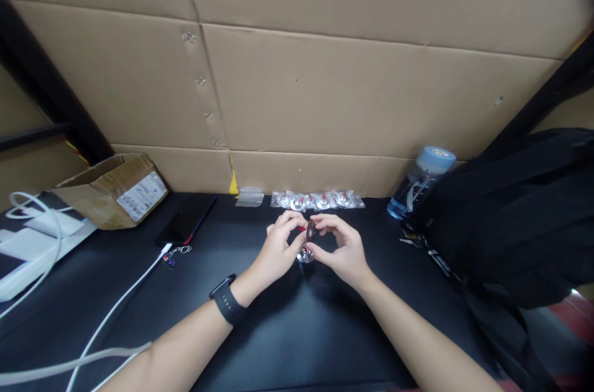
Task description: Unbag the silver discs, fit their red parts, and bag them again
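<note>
My left hand and my right hand meet over the black table. Between the thumb and fingers of my right hand stands a small dark brown disc, turned nearly edge-on. The fingers of my left hand are curled close against its other side, with a bit of red showing at their tips; what they pinch is mostly hidden. Just below the fingertips is a shiny silver round piece, partly covered by my thumbs. I cannot tell whether the disc and the silver piece are joined.
Clear-bagged silver pieces with red parts lie in a row at the cardboard wall, beside flat clear bags. Leftward are a phone, a white cable and an open carton. A water bottle and black backpack stand right.
</note>
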`<control>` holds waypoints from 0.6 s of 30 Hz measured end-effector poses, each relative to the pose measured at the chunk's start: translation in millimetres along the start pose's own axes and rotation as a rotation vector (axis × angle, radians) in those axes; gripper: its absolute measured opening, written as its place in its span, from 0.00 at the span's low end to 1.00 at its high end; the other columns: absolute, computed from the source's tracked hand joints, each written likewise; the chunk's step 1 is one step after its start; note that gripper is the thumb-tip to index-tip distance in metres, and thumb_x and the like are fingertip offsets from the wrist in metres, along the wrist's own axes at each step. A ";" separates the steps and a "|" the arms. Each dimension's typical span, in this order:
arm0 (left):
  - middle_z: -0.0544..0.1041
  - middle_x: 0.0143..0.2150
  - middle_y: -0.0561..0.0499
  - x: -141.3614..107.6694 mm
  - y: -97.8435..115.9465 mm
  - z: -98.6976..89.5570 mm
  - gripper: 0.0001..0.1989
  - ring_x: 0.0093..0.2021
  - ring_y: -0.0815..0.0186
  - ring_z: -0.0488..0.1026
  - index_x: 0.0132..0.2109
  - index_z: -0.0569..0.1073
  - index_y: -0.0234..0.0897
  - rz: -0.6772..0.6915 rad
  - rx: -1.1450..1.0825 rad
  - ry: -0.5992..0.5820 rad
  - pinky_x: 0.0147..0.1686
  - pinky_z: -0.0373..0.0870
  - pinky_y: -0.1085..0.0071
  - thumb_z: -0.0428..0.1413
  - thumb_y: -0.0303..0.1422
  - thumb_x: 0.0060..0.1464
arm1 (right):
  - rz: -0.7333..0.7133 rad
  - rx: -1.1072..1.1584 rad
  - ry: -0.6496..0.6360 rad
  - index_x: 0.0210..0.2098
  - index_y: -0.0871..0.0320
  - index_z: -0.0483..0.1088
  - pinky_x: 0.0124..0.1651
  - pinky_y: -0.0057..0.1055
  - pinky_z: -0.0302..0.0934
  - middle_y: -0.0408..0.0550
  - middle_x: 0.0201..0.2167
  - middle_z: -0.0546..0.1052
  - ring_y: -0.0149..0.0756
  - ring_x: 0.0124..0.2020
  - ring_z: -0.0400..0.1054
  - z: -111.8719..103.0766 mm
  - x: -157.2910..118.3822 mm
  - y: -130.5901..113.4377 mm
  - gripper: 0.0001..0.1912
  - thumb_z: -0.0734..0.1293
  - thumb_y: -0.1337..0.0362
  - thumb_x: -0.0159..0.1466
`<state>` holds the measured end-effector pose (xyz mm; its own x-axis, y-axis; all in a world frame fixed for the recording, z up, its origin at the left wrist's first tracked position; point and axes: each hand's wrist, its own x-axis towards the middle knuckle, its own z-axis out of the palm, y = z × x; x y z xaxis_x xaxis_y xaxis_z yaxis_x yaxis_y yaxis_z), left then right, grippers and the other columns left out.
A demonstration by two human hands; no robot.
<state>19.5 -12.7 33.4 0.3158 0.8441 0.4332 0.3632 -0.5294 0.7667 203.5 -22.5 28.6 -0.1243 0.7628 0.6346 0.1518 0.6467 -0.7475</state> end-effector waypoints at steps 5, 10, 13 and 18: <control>0.71 0.47 0.46 2.1 -6.2 5.8 0.09 0.52 0.58 0.70 0.41 0.75 0.39 -0.016 -0.256 -0.002 0.58 0.64 0.62 0.55 0.38 0.65 | -0.008 0.021 -0.006 0.41 0.54 0.74 0.47 0.39 0.70 0.54 0.50 0.78 0.45 0.50 0.74 -1.3 -0.7 -0.4 0.16 0.77 0.68 0.55; 0.71 0.47 0.45 0.5 -5.9 9.5 0.09 0.52 0.57 0.70 0.39 0.74 0.38 -0.030 -0.280 -0.010 0.57 0.65 0.61 0.55 0.38 0.65 | -0.025 0.027 -0.001 0.40 0.54 0.74 0.49 0.41 0.70 0.54 0.49 0.79 0.46 0.50 0.74 -1.7 -0.8 -1.7 0.15 0.77 0.67 0.55; 0.71 0.47 0.45 -2.0 -1.3 7.4 0.09 0.51 0.58 0.70 0.41 0.74 0.39 -0.009 -0.194 0.014 0.56 0.66 0.62 0.53 0.38 0.66 | -0.004 0.013 0.006 0.41 0.54 0.74 0.47 0.40 0.71 0.55 0.49 0.79 0.45 0.50 0.75 -1.2 -1.1 -0.7 0.15 0.78 0.65 0.56; 0.71 0.50 0.46 -5.3 6.2 1.0 0.06 0.53 0.57 0.69 0.43 0.74 0.41 0.059 0.107 0.079 0.54 0.64 0.59 0.53 0.35 0.66 | 0.130 0.107 -0.025 0.41 0.54 0.75 0.45 0.38 0.71 0.54 0.50 0.79 0.44 0.48 0.75 -0.8 -0.8 3.3 0.14 0.78 0.61 0.57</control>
<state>20.9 -20.6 35.4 0.2705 0.8134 0.5150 0.4385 -0.5804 0.6862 204.9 -21.1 25.8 -0.1354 0.8393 0.5266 0.0627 0.5377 -0.8408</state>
